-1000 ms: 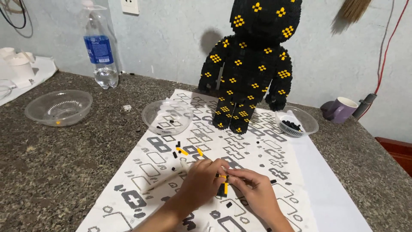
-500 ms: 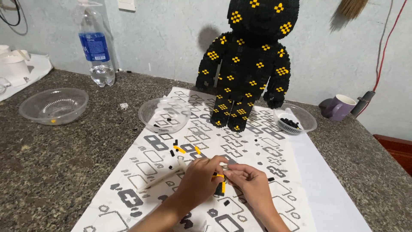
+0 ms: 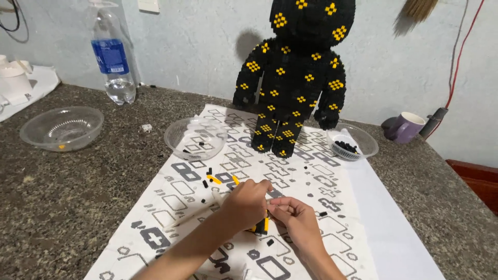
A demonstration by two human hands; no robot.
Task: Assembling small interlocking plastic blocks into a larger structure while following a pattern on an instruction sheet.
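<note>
A big black block figure (image 3: 298, 78) with yellow spots stands upright at the far end of a white patterned sheet (image 3: 311, 176), between two clear bowls on that sheet. Near the sheet's front part, the left hand (image 3: 246, 203) and the right hand (image 3: 295, 220) meet. Their fingers are closed together on a small yellow-and-black block piece (image 3: 263, 225), just above the sheet, with loose small bricks (image 3: 213, 179) lying near.

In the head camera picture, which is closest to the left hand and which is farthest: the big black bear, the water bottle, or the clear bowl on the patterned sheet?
From the left hand:
1. Clear bowl on the patterned sheet, just beyond the hand.
2. Black block bear, standing farther back, slightly right.
3. Water bottle, far back left by the wall.
</note>
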